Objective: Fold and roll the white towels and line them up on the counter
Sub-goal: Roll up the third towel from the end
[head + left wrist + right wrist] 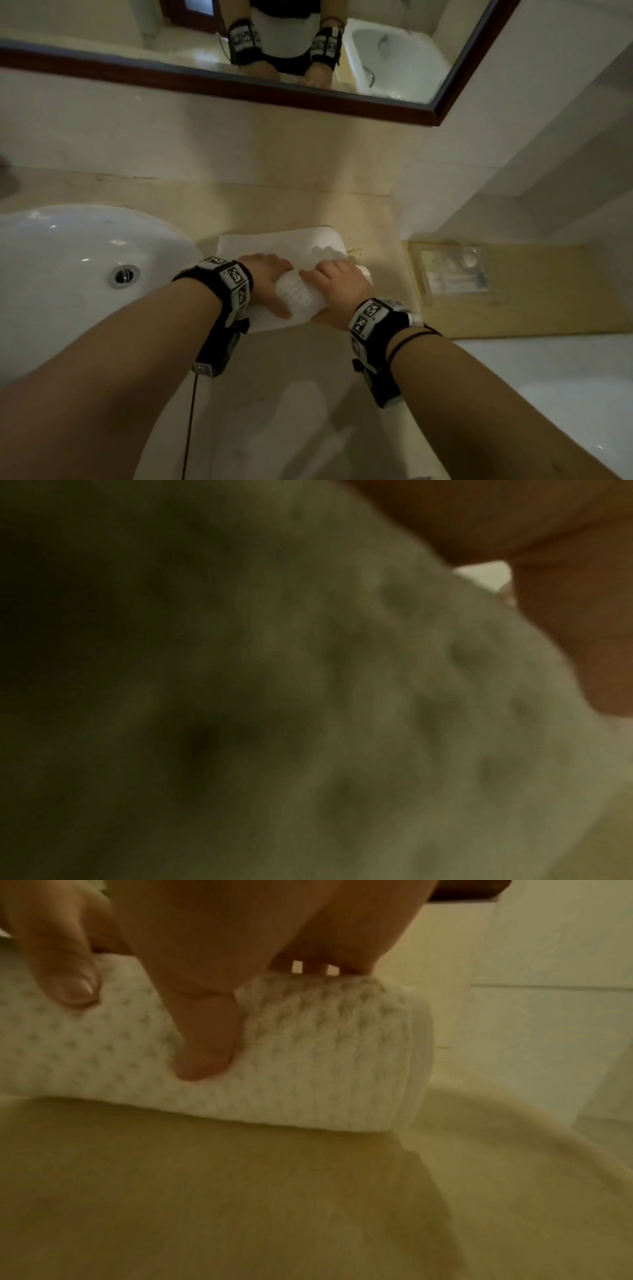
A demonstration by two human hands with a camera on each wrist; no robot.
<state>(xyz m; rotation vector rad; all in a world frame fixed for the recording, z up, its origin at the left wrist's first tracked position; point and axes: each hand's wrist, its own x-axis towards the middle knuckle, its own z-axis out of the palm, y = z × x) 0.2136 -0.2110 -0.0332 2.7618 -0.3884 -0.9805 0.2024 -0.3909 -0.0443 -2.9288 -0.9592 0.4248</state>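
A white waffle-weave towel [298, 296] lies on the beige counter [291, 205] to the right of the sink. Its near end is wound into a thick roll, and the rest lies flat towards the wall. My left hand [265, 274] grips the roll's left part and my right hand [337, 284] grips its right part, fingers curled over the top. In the right wrist view, a thumb [205, 1047] presses into the roll [325, 1056] and the roll's right end shows. The left wrist view is dark and blurred, filled by towel weave [411, 696], with skin of my left hand [565, 520] at the top right.
A white sink basin [68, 260] with a metal drain [123, 275] sits left of the towel. A wood-framed mirror [342, 102] hangs on the wall behind. A clear tray of packets [452, 270] rests on a ledge to the right, with a white bathtub edge [565, 394] below it.
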